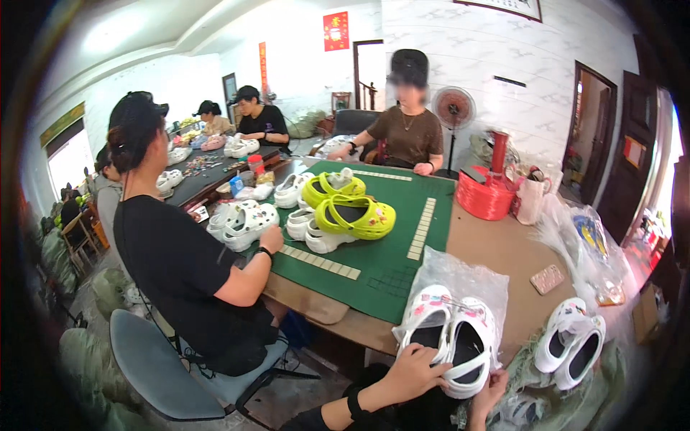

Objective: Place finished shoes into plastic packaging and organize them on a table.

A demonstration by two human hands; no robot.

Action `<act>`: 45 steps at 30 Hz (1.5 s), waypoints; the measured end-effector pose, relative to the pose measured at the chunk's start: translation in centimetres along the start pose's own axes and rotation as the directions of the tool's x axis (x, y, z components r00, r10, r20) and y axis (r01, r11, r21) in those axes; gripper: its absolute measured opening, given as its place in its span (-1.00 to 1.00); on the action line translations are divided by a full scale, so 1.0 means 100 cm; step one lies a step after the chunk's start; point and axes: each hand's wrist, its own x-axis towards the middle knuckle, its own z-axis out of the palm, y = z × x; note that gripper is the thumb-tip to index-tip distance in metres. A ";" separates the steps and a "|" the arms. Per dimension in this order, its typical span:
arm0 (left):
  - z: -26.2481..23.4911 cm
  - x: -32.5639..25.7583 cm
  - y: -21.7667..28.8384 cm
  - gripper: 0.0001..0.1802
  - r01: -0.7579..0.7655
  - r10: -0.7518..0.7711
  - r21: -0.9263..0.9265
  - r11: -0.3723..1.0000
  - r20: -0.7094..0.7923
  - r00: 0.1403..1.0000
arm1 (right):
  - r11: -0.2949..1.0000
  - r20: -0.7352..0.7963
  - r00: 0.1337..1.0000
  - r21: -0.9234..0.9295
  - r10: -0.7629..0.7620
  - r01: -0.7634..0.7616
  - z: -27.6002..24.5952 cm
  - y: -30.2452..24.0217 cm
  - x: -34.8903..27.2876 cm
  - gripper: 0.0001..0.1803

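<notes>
Fingers of the left hand (413,366) spread over a white clog pair (449,334) at the table edge (359,325); the right hand (491,388) curls under it. Seemingly bagging them; next needs the clear bag (460,276) opened.

The room is bright and evenly lit. Daylight pours through a window (68,161) at the far left and a doorway (650,179) at the right, both blown out to glare. The white ceiling (136,29) glows softly. Shadows under the table (496,248) are mild. The fisheye bends straight edges and blackens the corners; the rim is smeared, while the centre stays fairly sharp.
</notes>
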 end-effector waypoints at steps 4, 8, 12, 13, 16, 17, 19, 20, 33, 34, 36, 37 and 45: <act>0.007 0.004 -0.001 -0.59 -0.026 0.028 0.054 0.998 -0.034 0.999 | 0.996 -0.019 0.997 0.059 0.071 -0.070 0.000 -0.011 -0.005 -0.83; 0.016 -0.002 -0.003 -0.61 -0.051 0.049 0.128 0.991 0.019 0.999 | 0.981 -0.006 0.991 0.137 0.136 -0.134 0.002 -0.013 0.006 -0.61; 0.022 -0.001 -0.004 -0.61 -0.080 0.077 0.153 0.985 0.028 0.997 | 0.979 0.109 0.977 0.075 0.183 -0.192 -0.001 -0.044 0.014 -0.45; 0.024 -0.002 -0.004 -0.61 -0.071 0.067 0.145 0.987 0.033 0.997 | 0.977 0.106 0.983 0.142 0.147 -0.161 0.000 -0.038 0.015 -0.56; 0.025 -0.001 0.000 -0.60 -0.112 0.108 0.150 0.982 0.037 0.993 | 0.974 0.093 0.969 -0.001 0.227 -0.228 -0.012 -0.040 0.018 -0.68; 0.026 0.000 0.001 -0.59 -0.101 0.095 0.158 0.982 0.048 0.994 | 0.988 0.078 0.991 -0.115 0.110 -0.100 -0.010 -0.048 0.020 -0.71; 0.028 0.002 0.003 -0.59 -0.103 0.093 0.155 0.983 0.068 0.993 | 0.971 0.062 0.998 -0.237 -0.003 0.018 -0.006 -0.055 0.025 -0.73; 0.030 0.003 0.003 -0.59 -0.112 0.103 0.175 0.978 0.057 0.993 | 0.964 0.067 0.994 -0.248 -0.082 0.096 -0.003 -0.053 0.028 -0.72; 0.028 0.002 0.006 -0.60 -0.094 0.081 0.192 0.977 0.073 0.994 | 0.698 0.339 0.895 -0.564 -0.291 0.441 0.000 -0.081 0.051 -0.58; 0.028 0.001 0.006 -0.60 -0.087 0.074 0.187 0.979 0.077 0.994 | 0.643 0.358 0.867 -0.582 -0.346 0.497 0.001 -0.084 0.054 -0.58; 0.029 0.000 0.005 -0.60 -0.076 0.063 0.185 0.980 0.077 0.995 | 0.584 0.382 0.833 -0.594 -0.401 0.553 0.006 -0.086 0.056 -0.58; 0.030 0.000 0.004 -0.61 -0.080 0.068 0.181 0.980 0.074 0.995 | 0.632 0.338 0.860 -0.583 -0.381 0.510 0.010 -0.086 0.055 -0.63; 0.034 0.003 0.006 -0.61 -0.069 0.059 0.184 0.980 0.058 0.997 | 0.524 0.349 0.689 -0.460 -0.635 0.717 0.016 -0.085 0.043 -0.79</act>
